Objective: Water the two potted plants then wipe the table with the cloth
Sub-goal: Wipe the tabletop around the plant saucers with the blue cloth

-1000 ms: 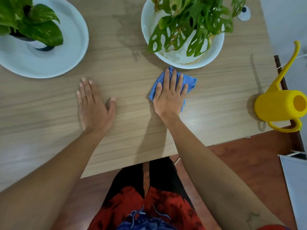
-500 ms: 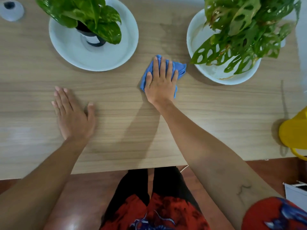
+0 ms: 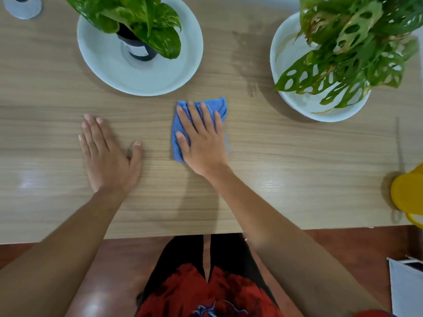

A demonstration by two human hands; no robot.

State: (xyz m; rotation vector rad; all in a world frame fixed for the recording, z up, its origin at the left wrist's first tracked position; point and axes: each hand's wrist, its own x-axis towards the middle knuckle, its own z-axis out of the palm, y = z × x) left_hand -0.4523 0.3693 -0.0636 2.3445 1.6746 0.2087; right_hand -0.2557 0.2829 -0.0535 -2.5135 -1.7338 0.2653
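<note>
A folded blue cloth lies on the wooden table, between the two plants and a little nearer to me. My right hand presses flat on the cloth and covers most of it. To its left, my left hand rests flat on the bare tabletop with fingers spread. A broad-leaved plant in a dark pot stands in a pale dish at the back left. A plant with holed leaves stands in a white dish at the back right.
The yellow watering can sits at the table's right edge, partly out of frame. A small round grey object lies at the back left corner. A faint damp streak marks the wood between the plants. Below the table's front edge are my legs and a reddish floor.
My right hand has slid the cloth left from the right plant's dish, then back toward me. The view has shifted left, bringing the left plant into frame. My left hand stays flat.
</note>
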